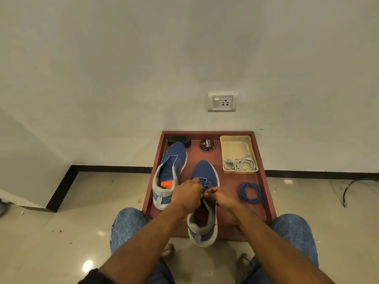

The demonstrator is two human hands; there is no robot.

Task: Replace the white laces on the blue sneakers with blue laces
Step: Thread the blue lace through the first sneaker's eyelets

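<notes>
Head view. Both hands work at the throat of the near sneaker point(205, 201), at about 6 o'clock on the red tray point(264, 193). The left hand point(187, 194) is curled, fingertips pinching the blue lace point(205, 184) at the upper eyelets. The right hand point(222, 196) pinches a lace end between thumb and fingers, just beside the left hand. Which eyelet is being fed cannot be told.

The second sneaker point(170, 173) lies unlaced at 9 o'clock. The spare blue lace point(250, 192) sits coiled at 3 o'clock. The white laces point(239, 163) rest in the beige basket point(235, 143) at 1 o'clock.

Risk assessment:
- A lace end may slip from the pinch and back out of its eyelet, caused by loose tension.
- Uneven pulls would likely leave unequal ends.
- The sneaker's heel overhangs the tray's near edge; a firm tug could tip it off.
</notes>
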